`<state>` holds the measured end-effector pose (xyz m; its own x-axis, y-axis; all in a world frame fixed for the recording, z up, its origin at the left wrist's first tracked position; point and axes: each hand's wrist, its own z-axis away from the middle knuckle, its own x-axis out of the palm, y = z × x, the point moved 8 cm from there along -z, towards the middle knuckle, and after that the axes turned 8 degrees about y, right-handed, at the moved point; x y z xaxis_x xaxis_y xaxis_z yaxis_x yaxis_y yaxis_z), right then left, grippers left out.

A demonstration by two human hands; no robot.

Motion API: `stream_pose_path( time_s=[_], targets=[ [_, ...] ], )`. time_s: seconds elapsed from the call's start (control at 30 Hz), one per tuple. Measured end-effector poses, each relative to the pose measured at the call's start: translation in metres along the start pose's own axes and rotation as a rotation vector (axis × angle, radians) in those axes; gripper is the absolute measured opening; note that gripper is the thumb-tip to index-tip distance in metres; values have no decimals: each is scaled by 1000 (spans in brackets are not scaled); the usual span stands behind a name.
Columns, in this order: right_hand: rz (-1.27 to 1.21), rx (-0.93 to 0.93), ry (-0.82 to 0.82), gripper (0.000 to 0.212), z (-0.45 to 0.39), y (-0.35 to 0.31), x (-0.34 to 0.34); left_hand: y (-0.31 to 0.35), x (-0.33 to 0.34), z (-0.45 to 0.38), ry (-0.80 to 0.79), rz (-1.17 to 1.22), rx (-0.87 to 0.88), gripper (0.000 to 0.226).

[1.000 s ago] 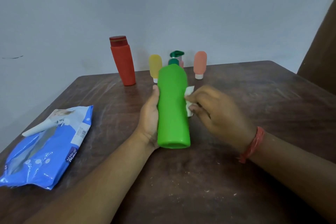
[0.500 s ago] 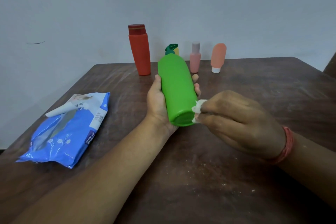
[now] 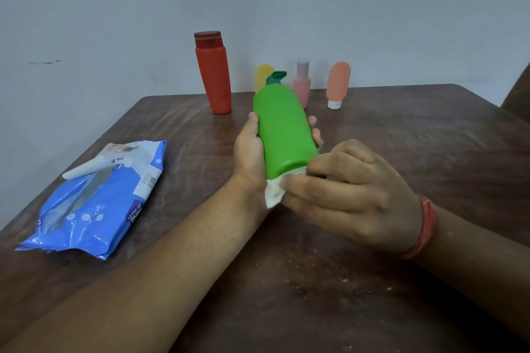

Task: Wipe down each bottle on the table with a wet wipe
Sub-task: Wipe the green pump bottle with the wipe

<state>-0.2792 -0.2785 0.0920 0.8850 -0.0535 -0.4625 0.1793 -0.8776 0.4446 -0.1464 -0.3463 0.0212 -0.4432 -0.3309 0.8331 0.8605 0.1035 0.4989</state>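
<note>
At the lower left of the frame the blue pack of wet wipes [image 3: 94, 198] lies flat on the worktop [image 3: 401, 152], its flap lifted, probably so that a new wipe is easy to take. In the middle, the left hand [image 3: 249, 152] grips the green bottle [image 3: 284, 129] around its body, the grip closed on it; it holds the bottle tilted, cap away and base toward the person, I think to present the base. Just right of it, the right hand [image 3: 350, 195] pinches the white wipe [image 3: 276, 190] and presses it against the bottle's base. Along the far edge, upper middle of the frame, the red bottle [image 3: 213, 74], yellow bottle [image 3: 262, 74], pink bottle [image 3: 301, 86] and peach tube [image 3: 337, 84] stand upright, apart from the work
</note>
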Motion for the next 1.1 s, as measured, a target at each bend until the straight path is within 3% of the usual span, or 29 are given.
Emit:
stream_pose_path(
  time_s=[0.1, 0.37, 0.57, 0.7, 0.8, 0.93, 1.03, 1.1],
  targets=[
    [117, -72, -18, 12, 9, 9, -3, 12, 1, 2, 23, 84, 101, 84],
    [161, -75, 36, 13, -6, -1, 10, 7, 0, 11, 104, -31, 43, 88],
    [163, -75, 20, 11, 11, 15, -6, 19, -1, 2, 89, 36, 160, 84],
    [154, -83, 32, 12, -2, 6, 4, 8, -7, 3, 108, -39, 95, 80],
    [160, -32, 60, 9, -6, 12, 4, 8, -6, 6, 131, -23, 79, 81],
    [161, 73, 36, 9, 4, 26, 0, 25, -8, 4, 154, 7, 198, 89],
    [137, 22, 20, 11, 1, 14, 6, 21, -15, 2, 193, -53, 163, 89],
    [145, -43, 20, 12, -6, 5, 10, 16, -17, 3, 187, -152, 178, 76]
  ],
)
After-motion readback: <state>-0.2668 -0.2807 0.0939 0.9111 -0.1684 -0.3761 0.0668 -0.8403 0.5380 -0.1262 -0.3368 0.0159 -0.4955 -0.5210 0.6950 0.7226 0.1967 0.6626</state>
